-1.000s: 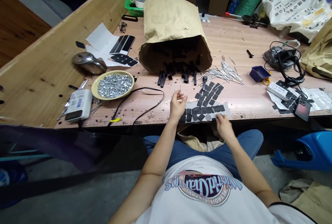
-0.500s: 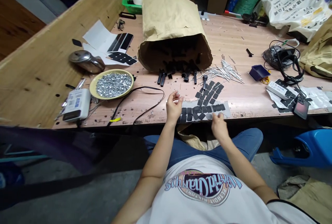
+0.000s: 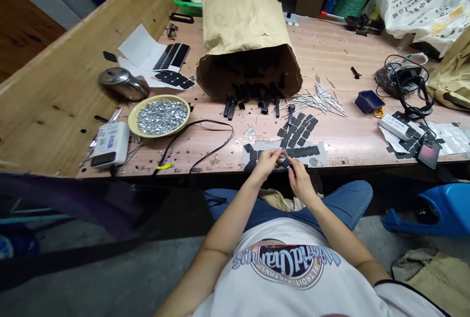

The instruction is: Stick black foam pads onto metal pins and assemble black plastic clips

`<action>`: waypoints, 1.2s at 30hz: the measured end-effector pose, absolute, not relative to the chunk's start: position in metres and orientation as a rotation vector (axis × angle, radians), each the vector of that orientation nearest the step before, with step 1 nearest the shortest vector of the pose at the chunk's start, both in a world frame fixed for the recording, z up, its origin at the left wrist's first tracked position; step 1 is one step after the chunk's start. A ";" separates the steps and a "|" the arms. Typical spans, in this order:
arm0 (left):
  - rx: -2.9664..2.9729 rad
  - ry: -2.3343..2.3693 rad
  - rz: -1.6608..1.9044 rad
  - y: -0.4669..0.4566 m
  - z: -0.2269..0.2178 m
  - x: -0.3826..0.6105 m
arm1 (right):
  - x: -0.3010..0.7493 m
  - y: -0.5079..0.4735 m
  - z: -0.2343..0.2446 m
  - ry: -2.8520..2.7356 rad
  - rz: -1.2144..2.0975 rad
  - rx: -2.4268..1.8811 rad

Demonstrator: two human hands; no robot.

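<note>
My left hand [image 3: 267, 161] and my right hand [image 3: 298, 178] meet at the table's near edge, fingertips pinched together over a grey sheet [image 3: 320, 152] covered with several black pads [image 3: 296, 135]. A small dark piece shows between the fingertips; I cannot make out what it is. A little heap of tiny silver parts [image 3: 248, 134] lies just beyond my left hand. Further back, a brown paper sack [image 3: 243, 33] lies on its side with black plastic pieces [image 3: 253, 105] spilling from its mouth, and thin metal pins [image 3: 318, 101] are scattered to its right.
A yellow dish of silver bits [image 3: 160, 118] sits left, with a white device [image 3: 110, 142], a black cable [image 3: 198, 140] and a steel lid [image 3: 122, 82]. Right: a blue tray [image 3: 367, 101], headphones [image 3: 407, 82], a phone [image 3: 427, 154]. A blue stool [image 3: 433, 209] stands below.
My left hand has come back from the silver parts to the near edge and joined my right hand, which moved slightly left. Both now pinch together over the pad sheet.
</note>
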State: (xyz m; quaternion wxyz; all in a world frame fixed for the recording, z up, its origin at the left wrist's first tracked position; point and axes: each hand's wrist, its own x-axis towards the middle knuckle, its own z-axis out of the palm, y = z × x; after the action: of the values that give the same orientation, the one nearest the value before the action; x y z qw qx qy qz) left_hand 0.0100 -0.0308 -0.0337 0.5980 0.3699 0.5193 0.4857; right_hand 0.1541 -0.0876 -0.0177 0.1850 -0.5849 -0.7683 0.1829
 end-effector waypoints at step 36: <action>1.058 1.551 1.377 -0.025 -0.039 -0.015 | 0.179 -0.082 -0.001 -2.664 0.615 -1.406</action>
State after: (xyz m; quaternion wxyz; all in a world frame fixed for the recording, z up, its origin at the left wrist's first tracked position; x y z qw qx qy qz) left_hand -0.0147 -0.0246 -0.0388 0.3954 0.4174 0.6119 0.5431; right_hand 0.1790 -0.0824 -0.0005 0.0335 -0.4570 -0.8660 0.2001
